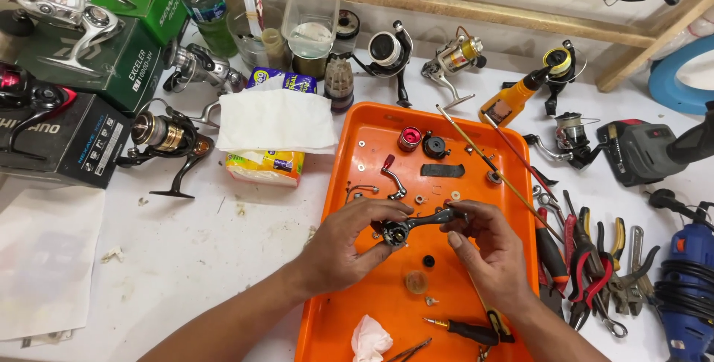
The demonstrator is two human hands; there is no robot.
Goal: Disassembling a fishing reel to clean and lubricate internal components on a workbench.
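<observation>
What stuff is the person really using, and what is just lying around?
In use:
left hand
right hand
dark reel body
orange tray
small reel parts

Lying about:
water bottle
pliers
tissue pack
green boxes
blue power tool

Green boxes (111, 27) stacked top left, black box (63, 146) below, yellow tissue pack (264, 165) beside orange tray (357, 120)

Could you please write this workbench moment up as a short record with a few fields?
Surface: white table
Tray: orange tray, holding small loose parts
Left hand: grips the dark reel body
Right hand: holds the reel body's stem end
Left of tray: tissue pack, reels, boxes
Right of tray: pliers, blue drill
In tray, near edge: screwdriver, crumpled tissue
</observation>
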